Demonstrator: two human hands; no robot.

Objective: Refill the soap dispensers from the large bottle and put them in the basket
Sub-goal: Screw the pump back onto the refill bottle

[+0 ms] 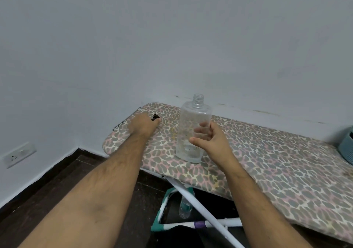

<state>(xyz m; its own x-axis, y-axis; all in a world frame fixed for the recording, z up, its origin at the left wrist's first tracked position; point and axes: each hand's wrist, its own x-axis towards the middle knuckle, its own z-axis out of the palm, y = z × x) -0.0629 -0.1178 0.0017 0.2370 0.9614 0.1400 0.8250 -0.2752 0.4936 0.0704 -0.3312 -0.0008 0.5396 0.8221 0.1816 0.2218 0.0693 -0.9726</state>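
Note:
A clear plastic bottle (193, 125) stands upright on the leopard-print ironing board (267, 152), its threaded neck uncapped. It looks nearly empty. My right hand (208, 139) is wrapped around its lower right side, fingers seen through the plastic. Far left on the board, my left hand (142, 124) rests knuckles up with its fingers closed on a small dark object (155, 117), probably the bottle's cap or pump, mostly hidden. A blue-grey basket (346, 146) sits at the right edge, cut off by the frame.
The board stands against a pale wall. Under it are white legs (200, 207), a teal-cornered frame and a small clear bottle (185, 207) on the dark floor. A wall socket (19, 154) is low on the left.

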